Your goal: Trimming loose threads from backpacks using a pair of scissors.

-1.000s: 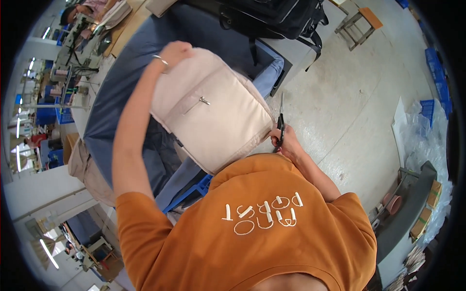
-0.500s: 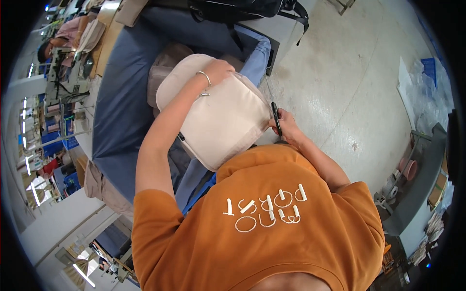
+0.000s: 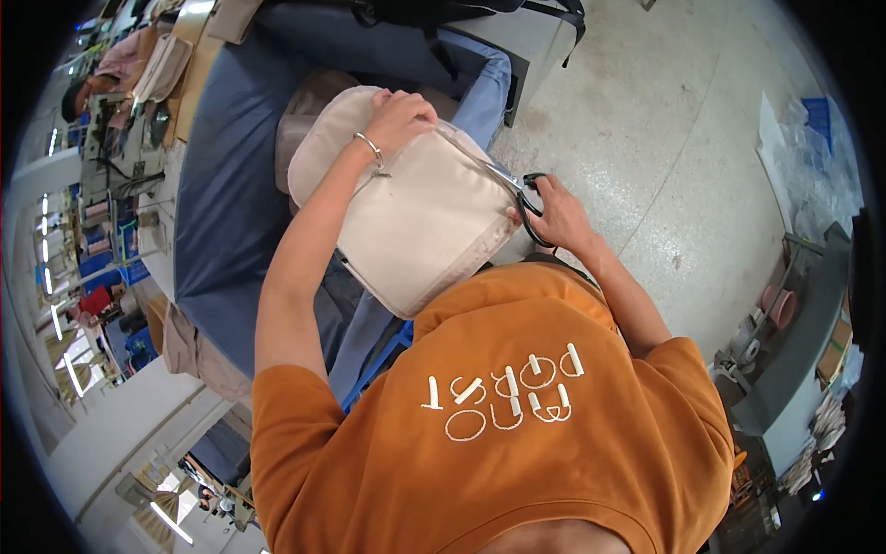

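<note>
A cream fabric bag with rounded corners lies across the front of a blue cloth-lined bin, close against my body. My left hand, with a bracelet at the wrist, grips its far edge with bent fingers. In my right hand is a pair of scissors with black handles. Their silvery blades point left along the bag's right-hand edge seam. Whether the blades touch a thread there is too small to tell. A dark zipper pull shows at the bag's left side.
The blue bin surrounds the bag and holds more beige pieces. A black backpack rests at the far side on a grey cabinet. Sewing machines and a co-worker are at far left; a grey bench stands right.
The scissors have swung from upright beside the bag to lying along its edge, blades now showing. My left hand has shifted slightly left and away from me along the bag's edge.
</note>
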A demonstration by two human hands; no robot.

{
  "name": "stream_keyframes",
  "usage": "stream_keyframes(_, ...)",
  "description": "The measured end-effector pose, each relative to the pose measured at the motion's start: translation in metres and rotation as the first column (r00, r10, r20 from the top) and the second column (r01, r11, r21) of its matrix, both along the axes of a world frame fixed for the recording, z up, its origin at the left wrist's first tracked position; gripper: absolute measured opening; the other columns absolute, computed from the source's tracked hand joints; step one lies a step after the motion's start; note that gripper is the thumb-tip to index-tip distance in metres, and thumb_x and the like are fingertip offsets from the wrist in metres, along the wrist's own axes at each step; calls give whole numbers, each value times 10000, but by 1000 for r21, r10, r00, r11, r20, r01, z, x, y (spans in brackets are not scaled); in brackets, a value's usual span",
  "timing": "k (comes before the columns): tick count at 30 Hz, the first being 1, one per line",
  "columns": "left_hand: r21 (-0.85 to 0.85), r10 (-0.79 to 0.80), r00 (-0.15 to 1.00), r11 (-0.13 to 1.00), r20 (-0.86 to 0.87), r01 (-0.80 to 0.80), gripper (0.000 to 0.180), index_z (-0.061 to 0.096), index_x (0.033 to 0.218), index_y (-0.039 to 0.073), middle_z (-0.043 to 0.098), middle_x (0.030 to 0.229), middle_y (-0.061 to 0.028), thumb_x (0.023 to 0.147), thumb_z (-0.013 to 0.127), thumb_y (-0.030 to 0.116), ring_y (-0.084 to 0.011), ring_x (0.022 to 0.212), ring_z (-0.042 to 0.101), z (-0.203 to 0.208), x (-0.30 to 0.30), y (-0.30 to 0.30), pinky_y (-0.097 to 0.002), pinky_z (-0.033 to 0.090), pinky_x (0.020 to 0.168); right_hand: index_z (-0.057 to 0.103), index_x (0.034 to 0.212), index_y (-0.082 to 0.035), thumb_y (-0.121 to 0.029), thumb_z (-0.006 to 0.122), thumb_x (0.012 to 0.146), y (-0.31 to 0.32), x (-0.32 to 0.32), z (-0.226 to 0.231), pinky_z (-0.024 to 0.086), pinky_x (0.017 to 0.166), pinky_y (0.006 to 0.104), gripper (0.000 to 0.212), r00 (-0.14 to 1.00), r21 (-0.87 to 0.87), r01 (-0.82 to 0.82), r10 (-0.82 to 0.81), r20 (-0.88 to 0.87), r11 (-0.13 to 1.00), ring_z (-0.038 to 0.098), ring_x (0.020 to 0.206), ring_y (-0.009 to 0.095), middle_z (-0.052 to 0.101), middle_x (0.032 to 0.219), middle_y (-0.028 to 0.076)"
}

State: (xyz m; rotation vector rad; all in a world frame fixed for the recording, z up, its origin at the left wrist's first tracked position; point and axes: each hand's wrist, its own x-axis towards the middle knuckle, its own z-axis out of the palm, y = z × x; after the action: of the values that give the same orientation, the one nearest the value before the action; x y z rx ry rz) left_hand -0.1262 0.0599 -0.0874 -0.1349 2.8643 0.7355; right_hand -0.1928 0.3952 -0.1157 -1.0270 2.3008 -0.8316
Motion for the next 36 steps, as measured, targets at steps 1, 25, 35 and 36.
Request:
stream_keyframes(1,10,30,999,1000,-17,-30,111,666,806,173,616,897,38,829,612,266,-157,990,530,2,3,2,-428,208,1037,583,990,31,-573,672,824,-2,0,0,524,723,451,633,984,14,-42,44,-175,999,636,914,397,616,948,216)
stream_keyframes(25,88,42,995,996,-94,-33,97,654,839,150,614,884,30,851,622,241,-142,976,542,4,19,17,-406,210,1047,576,807,3,-599,643,824,-38,19,-7,512,639,487,606,996,22,-81,82,-26,996,644,726,433,649,748,223)
stream_keyframes(35,117,23,997,993,-78,-13,107,674,831,152,634,901,14,834,622,246,-152,970,554,-2,13,12,-391,226,1018,572,818,-2,-620,634,828,-33,15,-17,510,638,473,621,998,38,-30,28,49,999,647,725,419,648,751,213)
stream_keyframes(36,119,21,997,993,-78,-12,107,674,831,152,634,901,14,834,622,246,-152,970,554,-2,13,12,-391,226,1018,569,837,-1,-628,625,830,-34,14,-18,512,642,474,630,999,9,-35,35,-16,999,650,739,416,654,781,216)
